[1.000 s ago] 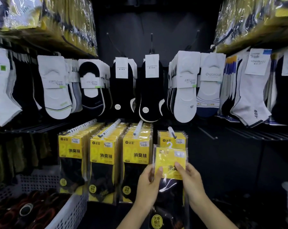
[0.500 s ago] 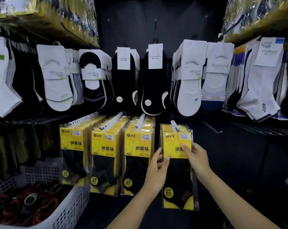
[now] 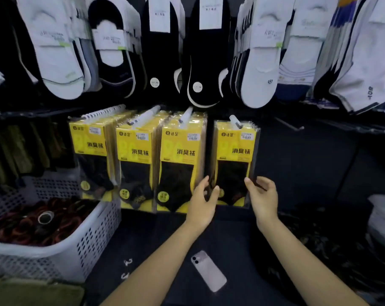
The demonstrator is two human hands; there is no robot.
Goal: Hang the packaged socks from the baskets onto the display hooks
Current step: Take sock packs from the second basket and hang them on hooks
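Leftward, the white basket (image 3: 94, 239) holds dark reddish bundles (image 3: 32, 224).

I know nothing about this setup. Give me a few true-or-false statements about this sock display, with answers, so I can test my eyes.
1. Yellow sock packs hang on four hooks. True.
2. A phone lies below the hands, camera side up. True.
3. The basket on the left is black. False: it is white, with perforated walls.
4. The right hand reaches into the basket. False: it and the left hand are at the bottom of the rightmost hanging pack.
5. The upper row holds only black socks. False: white socks hang there too.
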